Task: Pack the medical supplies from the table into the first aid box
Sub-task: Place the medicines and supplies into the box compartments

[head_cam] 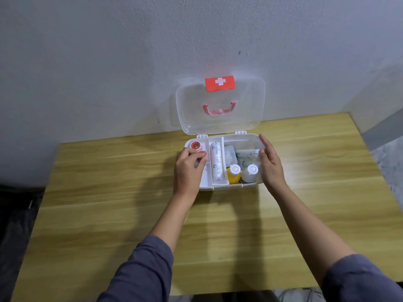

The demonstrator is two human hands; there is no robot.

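We see the first aid box [226, 186] at frame centre on the wooden table [109, 192], clear lid [220, 118] upright; inside lie a bandage roll [217, 162] and two bottles [234, 174]; our left hand [188, 168] pinches a red tape roll [202, 154]; our right hand [270, 164] rests open on the box's right wall.

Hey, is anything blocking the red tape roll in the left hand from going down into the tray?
Nothing visible does. The left hand holds the small red-rimmed tape roll right over the tray's left compartments. Another red tape roll sits in the far-left pocket, but the space below the hand looks free, though the hand hides part of it.
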